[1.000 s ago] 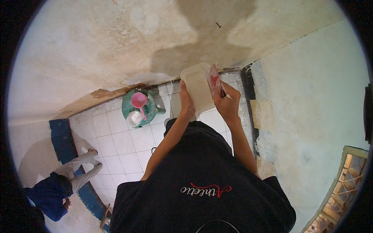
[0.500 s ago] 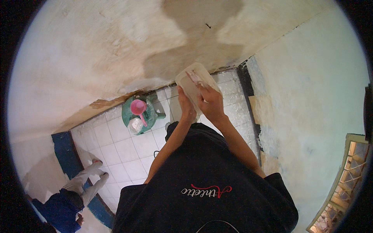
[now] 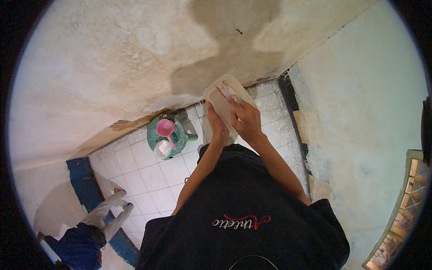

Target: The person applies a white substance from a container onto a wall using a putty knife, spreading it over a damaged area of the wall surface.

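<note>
Left hand (image 3: 217, 123): closed on the left edge of the tray (image 3: 219, 102), apparently steadying it while leaving its mouth free. Right hand (image 3: 246, 119): wrapped round the scraper (image 3: 223, 91), blade over the tray's far half, seemingly angled to reach inside. Tray: held in mid-air. Beyond, stool (image 3: 181, 141) by the wall (image 3: 135, 58): bag (image 3: 162, 149) at near edge; dipper (image 3: 166, 128) behind, handle nearward, perhaps for easy grasping.

A scraper (image 3: 225, 91) over the tray (image 3: 216, 100), right of the stool (image 3: 182, 136), which carries a dipper (image 3: 165, 128) and, at its near edge, a bag (image 3: 162, 149).
</note>
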{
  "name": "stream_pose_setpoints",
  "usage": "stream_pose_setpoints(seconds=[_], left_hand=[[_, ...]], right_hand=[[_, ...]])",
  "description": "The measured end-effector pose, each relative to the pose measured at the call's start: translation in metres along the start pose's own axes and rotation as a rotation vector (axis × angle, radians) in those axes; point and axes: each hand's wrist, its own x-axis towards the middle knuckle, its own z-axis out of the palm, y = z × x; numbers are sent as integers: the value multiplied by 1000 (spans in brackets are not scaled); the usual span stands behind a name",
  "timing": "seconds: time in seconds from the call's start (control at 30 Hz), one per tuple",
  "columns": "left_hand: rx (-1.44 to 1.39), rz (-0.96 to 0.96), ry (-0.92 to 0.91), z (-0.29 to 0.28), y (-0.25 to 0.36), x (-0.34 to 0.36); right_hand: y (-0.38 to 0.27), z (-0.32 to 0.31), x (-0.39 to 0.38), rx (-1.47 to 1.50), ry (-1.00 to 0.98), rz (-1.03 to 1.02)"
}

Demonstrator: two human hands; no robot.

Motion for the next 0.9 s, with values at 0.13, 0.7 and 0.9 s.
stream_pose_setpoints(seconds=[0.13,0.7,0.9], left_hand=[[-68,36,1,-2,0,4],[-179,64,63,5,1,-20],[-213,55,54,-1,0,-21]], right_hand=[[-4,-2,-6,8,-151,69],[-17,-3,-35,-45,-100,4],[-12,-9,-35,1,-55,79]])
